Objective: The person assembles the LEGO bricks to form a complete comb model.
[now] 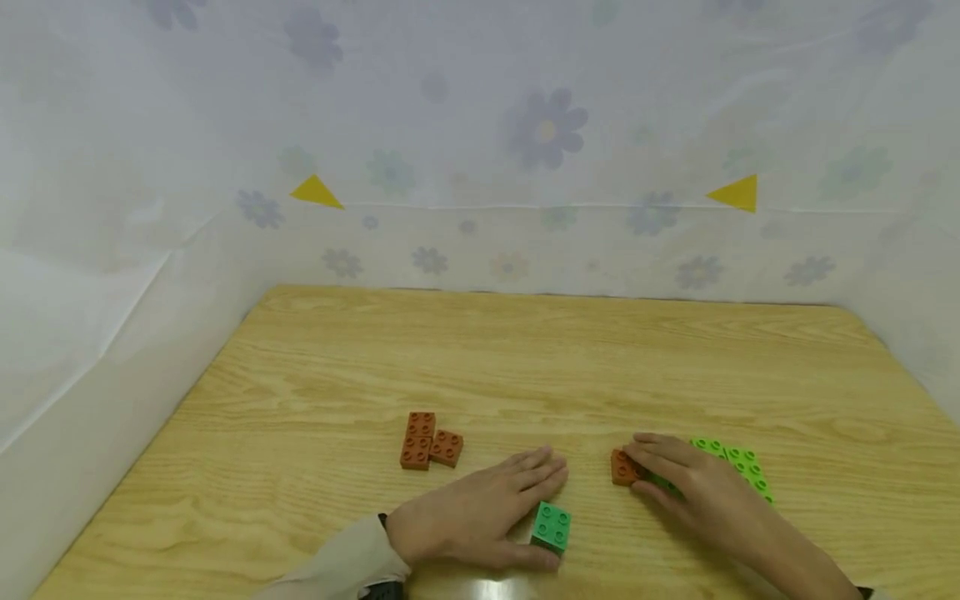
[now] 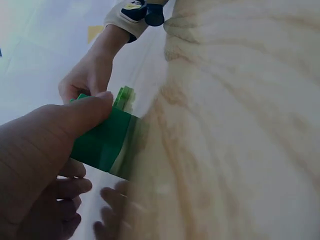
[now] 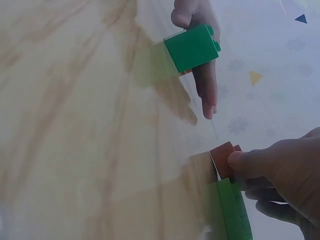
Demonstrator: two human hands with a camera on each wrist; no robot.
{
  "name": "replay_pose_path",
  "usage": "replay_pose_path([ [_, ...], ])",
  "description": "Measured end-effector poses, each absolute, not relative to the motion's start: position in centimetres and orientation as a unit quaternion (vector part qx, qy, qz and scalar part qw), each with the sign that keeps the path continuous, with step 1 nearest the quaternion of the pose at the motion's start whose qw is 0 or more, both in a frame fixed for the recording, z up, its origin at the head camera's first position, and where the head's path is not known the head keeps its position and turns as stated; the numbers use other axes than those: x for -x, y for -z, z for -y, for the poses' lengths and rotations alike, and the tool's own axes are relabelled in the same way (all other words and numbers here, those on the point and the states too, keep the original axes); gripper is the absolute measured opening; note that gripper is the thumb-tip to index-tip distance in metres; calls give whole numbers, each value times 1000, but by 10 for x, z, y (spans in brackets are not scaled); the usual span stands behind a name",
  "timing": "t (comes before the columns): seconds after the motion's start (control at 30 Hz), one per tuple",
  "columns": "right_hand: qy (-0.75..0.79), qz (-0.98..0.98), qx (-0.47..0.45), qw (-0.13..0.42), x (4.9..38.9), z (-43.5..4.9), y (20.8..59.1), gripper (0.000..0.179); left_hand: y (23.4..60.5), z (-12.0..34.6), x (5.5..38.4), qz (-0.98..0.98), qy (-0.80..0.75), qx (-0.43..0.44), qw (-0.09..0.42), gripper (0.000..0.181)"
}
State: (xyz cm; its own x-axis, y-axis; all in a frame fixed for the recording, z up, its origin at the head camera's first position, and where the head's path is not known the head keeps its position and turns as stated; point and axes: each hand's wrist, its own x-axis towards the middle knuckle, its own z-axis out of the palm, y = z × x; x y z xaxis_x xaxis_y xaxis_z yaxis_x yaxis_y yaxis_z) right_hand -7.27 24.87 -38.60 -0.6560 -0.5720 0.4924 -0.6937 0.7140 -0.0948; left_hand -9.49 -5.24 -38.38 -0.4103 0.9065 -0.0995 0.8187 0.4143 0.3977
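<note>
A dark green building brick (image 1: 551, 525) with studs on top stands on the table between the thumb and fingers of my left hand (image 1: 476, 518). That hand lies low over the wood, its fingers extended to the right. My right hand (image 1: 712, 492) pinches a reddish-brown brick (image 1: 622, 467) between thumb and fingers. In the right wrist view this brown brick (image 3: 223, 159) sits tilted at the end of a row of green bricks (image 3: 234, 210). Light green bricks (image 1: 746, 460) show beyond the right hand, which partly covers them.
Three more brown bricks lie left of centre: two end to end (image 1: 417, 442) and one beside them (image 1: 447, 448). The wooden table (image 1: 525, 358) reaches back to a flowered white cloth (image 1: 480, 242) that also hangs at both sides.
</note>
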Motion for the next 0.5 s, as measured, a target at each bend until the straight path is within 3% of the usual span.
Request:
replay_pose_path([
  [0.5,-172,876,-373,253,72,-242,378,58,397,48,103,-857,-239,-436,134,80],
])
